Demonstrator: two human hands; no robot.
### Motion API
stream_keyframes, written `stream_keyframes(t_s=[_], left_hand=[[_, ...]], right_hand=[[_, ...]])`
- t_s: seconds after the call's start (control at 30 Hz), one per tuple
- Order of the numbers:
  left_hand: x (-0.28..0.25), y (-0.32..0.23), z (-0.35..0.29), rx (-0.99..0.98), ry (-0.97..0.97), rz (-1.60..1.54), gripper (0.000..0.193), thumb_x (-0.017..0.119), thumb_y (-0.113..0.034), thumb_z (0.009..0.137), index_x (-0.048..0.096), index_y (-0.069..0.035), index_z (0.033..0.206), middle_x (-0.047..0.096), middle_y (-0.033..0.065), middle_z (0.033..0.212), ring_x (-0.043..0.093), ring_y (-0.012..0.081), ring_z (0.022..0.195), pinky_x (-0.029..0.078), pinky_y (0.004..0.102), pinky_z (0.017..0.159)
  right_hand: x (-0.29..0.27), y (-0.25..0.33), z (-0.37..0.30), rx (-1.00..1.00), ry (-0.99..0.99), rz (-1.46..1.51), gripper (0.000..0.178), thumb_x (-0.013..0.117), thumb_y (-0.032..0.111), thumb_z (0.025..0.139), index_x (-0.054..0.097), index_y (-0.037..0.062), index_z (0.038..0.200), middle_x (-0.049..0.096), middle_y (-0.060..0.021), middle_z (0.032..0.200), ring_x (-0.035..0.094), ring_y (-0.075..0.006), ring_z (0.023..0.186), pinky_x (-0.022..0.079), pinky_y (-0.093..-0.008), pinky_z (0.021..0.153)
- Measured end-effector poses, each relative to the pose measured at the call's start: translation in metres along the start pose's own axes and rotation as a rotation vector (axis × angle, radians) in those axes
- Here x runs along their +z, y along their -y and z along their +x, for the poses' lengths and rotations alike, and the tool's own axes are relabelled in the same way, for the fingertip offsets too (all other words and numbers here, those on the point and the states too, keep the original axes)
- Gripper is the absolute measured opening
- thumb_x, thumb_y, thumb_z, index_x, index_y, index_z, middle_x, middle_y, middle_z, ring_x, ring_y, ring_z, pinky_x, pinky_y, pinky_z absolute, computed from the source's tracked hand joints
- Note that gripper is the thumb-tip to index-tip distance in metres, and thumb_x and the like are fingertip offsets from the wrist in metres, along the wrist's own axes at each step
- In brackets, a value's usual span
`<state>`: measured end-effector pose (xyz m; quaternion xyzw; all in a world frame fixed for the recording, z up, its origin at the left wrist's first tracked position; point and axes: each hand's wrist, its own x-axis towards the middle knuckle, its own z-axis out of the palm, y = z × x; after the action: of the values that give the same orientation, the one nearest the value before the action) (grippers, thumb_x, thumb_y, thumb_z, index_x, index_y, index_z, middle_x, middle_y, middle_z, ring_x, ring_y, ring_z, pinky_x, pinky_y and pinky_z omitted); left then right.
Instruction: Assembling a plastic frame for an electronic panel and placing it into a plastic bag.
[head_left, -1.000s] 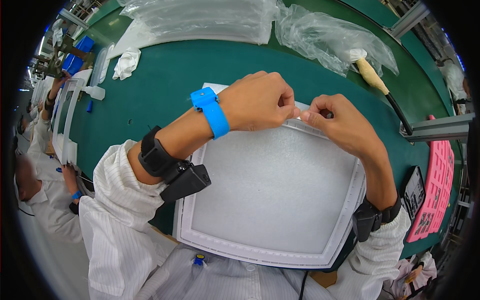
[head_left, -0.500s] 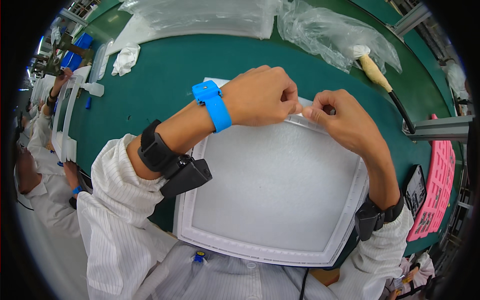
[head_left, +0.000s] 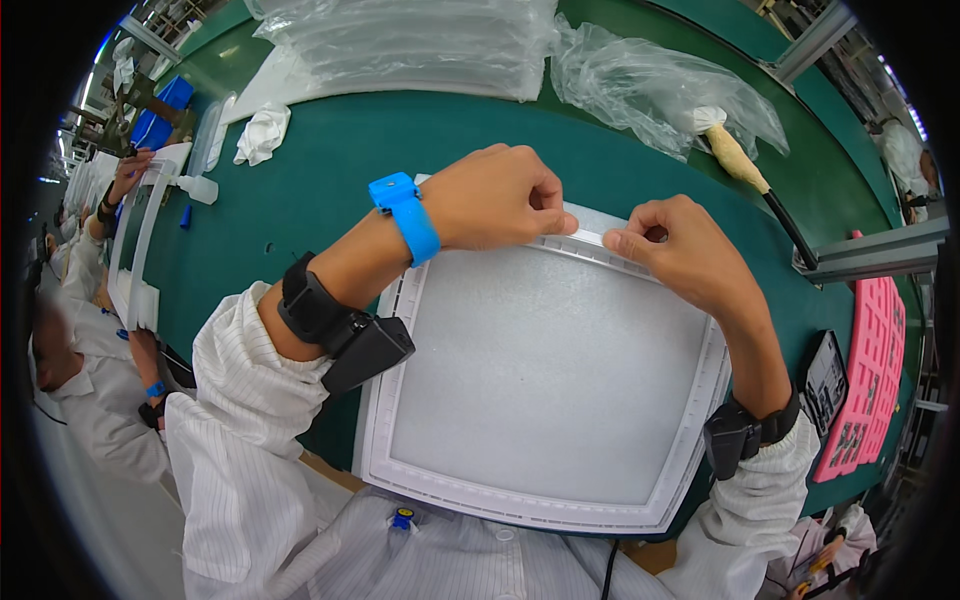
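A white rectangular frame (head_left: pixel 520 505) with a translucent, frosted panel (head_left: pixel 545 375) inside it lies in front of me. Over its far edge, my left hand (head_left: pixel 505 200) has thumb and fingers pinched together. My right hand (head_left: pixel 685 245) pinches in the same way, a short distance to the right. A thin, shiny whitish strip (head_left: pixel 588 237) spans the gap between the fingertips, along the frame's far side. Its ends are hidden by my fingers. Whether it lies flat on the frame is hard to tell.
Stacked clear plastic bags (head_left: pixel 410 50) and a crumpled bag (head_left: pixel 640 80) lie at the back. A black-handled tool with a wrapped head (head_left: pixel 740 155) leans by a metal post (head_left: pixel 880 260). Right: a phone-like device (head_left: pixel 825 380), a pink tray (head_left: pixel 865 385). Left: a co-worker's hand (head_left: pixel 130 170) holds another frame.
My hands have moved apart from nearly touching fingertips, the left one shifting left. More of the strip shows between them. The view has shifted slightly.
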<state>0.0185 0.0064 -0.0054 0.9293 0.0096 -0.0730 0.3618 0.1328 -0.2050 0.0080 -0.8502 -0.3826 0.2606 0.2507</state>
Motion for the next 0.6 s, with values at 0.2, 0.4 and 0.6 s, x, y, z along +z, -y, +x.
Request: stream_keyframes(t_s=[0.2,0.4,0.6], left_hand=[[0.002,-0.009,0.002,-0.049,0.001,0.035,0.036,0.074,-0.033,0.089,0.068,-0.001,0.075,0.060,0.0100,0.063,0.051,0.0208,0.057,0.041,0.0366,0.056],[0.006,-0.016,-0.001,0.004,-0.010,0.111,0.028,0.071,-0.030,0.090,0.073,-0.002,0.088,0.067,0.0127,0.077,0.061,0.0286,0.069,0.048,0.0394,0.065],[0.023,-0.030,-0.003,0.155,-0.045,0.218,0.023,0.070,-0.026,0.090,0.074,-0.005,0.096,0.069,0.0135,0.096,0.066,0.0327,0.091,0.051,0.0420,0.078]], right_hand=[[-0.002,-0.001,-0.002,0.016,-0.019,0.005,0.044,0.077,0.033,0.082,0.063,-0.0036,0.062,0.055,-0.0114,0.053,0.049,-0.0214,0.050,0.041,-0.0380,0.052],[-0.003,-0.016,-0.036,-0.327,-0.522,-0.262,0.028,0.074,0.026,0.086,0.065,-0.0003,0.086,0.065,-0.0147,0.085,0.062,-0.0329,0.077,0.048,-0.0403,0.069],[-0.019,-0.039,-0.136,0.009,-0.549,-0.304,0.026,0.070,0.022,0.090,0.058,-0.0007,0.097,0.059,-0.0181,0.094,0.060,-0.0367,0.085,0.048,-0.0412,0.073]])
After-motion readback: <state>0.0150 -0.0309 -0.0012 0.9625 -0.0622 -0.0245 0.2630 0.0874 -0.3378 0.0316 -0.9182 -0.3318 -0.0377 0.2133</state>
